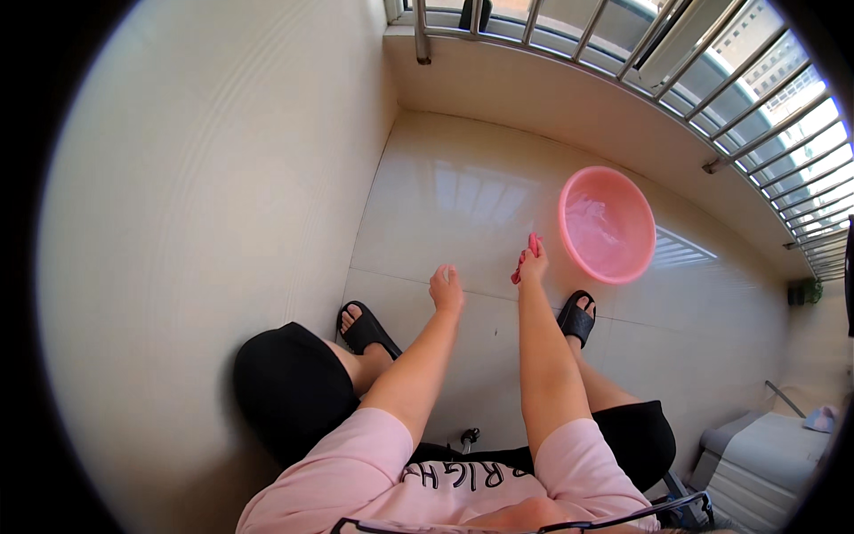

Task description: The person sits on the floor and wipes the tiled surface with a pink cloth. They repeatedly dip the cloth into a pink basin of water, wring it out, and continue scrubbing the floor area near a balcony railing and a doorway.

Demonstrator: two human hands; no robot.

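A: How do we stand with the red-pink cloth [534,240]?

B: We have it bunched in our right hand [534,264], fingers closed round it, just left of the pink basin [562,222]. Our left hand [447,287], farther left of the basin, is half-open with loosely curled fingers, nothing showing in it.

A: What makes for good handling?

B: We do best to grip firmly, bring the left hand to the loose end and share the cloth evenly between both. If it is wet, we should hold it over the basin to spare the floor [418,231] any drips.

A: And that floor?

B: Pale, glossy tiles surround the basin; we judge they turn slippery when wet. Our right sandal [578,322] rests near the basin's near side, so we should mind our foot.

A: The room?

B: Beyond the basin we see a low wall [498,93] and a metal railing [591,29]; well left of it, a plain pale wall [205,178]; far to its right, a green plant [811,289].
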